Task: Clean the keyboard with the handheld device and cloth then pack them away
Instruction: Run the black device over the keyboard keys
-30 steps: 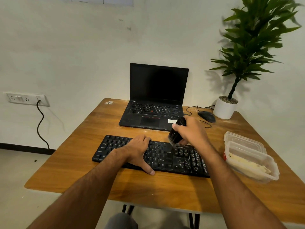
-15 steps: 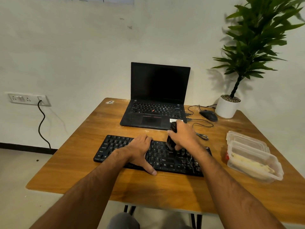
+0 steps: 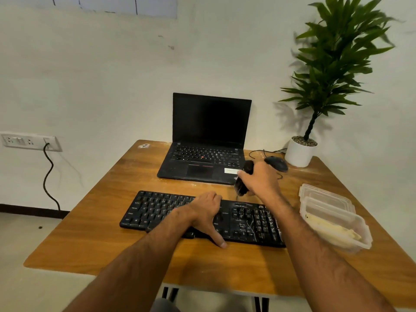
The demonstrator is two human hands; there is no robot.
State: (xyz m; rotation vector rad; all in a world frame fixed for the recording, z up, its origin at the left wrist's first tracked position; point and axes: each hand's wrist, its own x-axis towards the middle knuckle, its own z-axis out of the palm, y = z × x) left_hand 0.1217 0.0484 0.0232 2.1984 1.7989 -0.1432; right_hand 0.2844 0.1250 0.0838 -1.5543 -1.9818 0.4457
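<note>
Black keyboard (image 3: pixel 157 210) lies across the wooden surface (image 3: pixel 90 239), near edge, white scratchy marks on its right keys. My left hand (image 3: pixel 206 213) rests flat on its middle, fingers (image 3: pixel 217 238) loosely spread, thumb reaching off the front edge onto wood. My right hand (image 3: pixel 262 180) hovers just past the keyboard's back edge, fingers wrapped round the black handheld device (image 3: pixel 244 179), tip tilted down. Clear plastic container (image 3: pixel 335 224) sits right of the keyboard with something pale yellow inside, cloth or not I can't tell. Open laptop (image 3: pixel 209 140) behind.
</note>
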